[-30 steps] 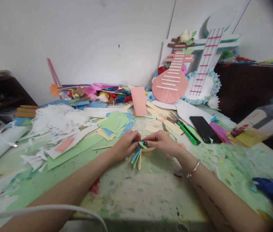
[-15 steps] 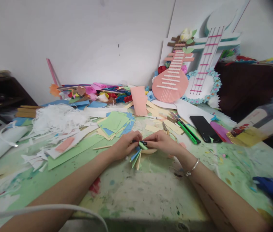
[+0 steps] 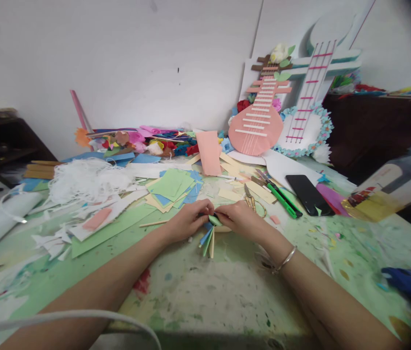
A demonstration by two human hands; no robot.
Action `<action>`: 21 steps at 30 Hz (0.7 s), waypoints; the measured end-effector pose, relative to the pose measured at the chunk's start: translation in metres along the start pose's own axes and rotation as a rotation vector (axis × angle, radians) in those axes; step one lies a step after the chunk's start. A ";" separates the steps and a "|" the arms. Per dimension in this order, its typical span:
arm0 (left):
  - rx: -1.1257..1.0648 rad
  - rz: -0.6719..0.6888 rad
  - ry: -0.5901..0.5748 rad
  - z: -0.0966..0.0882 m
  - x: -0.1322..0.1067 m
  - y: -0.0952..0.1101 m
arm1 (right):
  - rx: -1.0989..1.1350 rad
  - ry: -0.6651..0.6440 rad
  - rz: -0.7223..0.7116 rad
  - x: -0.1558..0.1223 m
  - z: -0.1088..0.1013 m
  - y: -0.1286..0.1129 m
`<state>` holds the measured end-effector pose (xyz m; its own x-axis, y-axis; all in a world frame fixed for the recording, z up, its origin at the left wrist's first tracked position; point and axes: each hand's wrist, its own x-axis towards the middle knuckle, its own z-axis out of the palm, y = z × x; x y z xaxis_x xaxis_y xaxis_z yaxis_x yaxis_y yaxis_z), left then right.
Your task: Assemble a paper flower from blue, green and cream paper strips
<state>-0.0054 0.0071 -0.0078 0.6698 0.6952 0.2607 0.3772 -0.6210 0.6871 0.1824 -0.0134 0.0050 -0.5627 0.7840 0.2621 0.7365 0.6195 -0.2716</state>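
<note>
My left hand (image 3: 187,221) and my right hand (image 3: 241,219) meet over the middle of the table, fingers pinched around one small bundle of coloured paper pieces (image 3: 208,239). Blue, green and cream ends of the bundle fan out below the fingers, toward me. A small dark piece shows between the fingertips at its top, mostly covered, and I cannot make out what it is. Just behind my right hand lie gold-handled scissors (image 3: 251,198). A thin wooden stick (image 3: 153,223) rests to the left of my left hand.
Behind my hands lies a stack of green, blue and cream paper squares (image 3: 172,184). A white string heap (image 3: 85,180) sits left, while a green cutter (image 3: 282,198) and a phone (image 3: 305,194) lie right. A pink paper lute (image 3: 256,129) leans on the wall. A white cable (image 3: 118,313) crosses front left.
My right hand has turned and its fingers have closed further over the dark piece. The fanned paper ends have swung slightly to the right. My left hand has barely moved.
</note>
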 end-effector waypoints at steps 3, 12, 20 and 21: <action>-0.013 -0.011 0.001 0.001 0.000 0.000 | 0.007 0.021 0.006 0.000 0.000 0.000; 0.041 -0.040 0.106 0.002 0.002 -0.002 | 0.505 -0.037 0.133 -0.002 -0.001 0.008; 0.003 -0.049 0.129 0.002 0.003 -0.001 | 0.776 -0.034 0.187 -0.002 0.004 0.012; 0.003 -0.053 0.133 0.002 0.003 -0.001 | 0.786 -0.028 0.194 -0.002 0.005 0.012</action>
<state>-0.0026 0.0089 -0.0093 0.5583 0.7688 0.3119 0.4115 -0.5830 0.7005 0.1908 -0.0074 -0.0032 -0.4687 0.8747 0.1232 0.3488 0.3114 -0.8839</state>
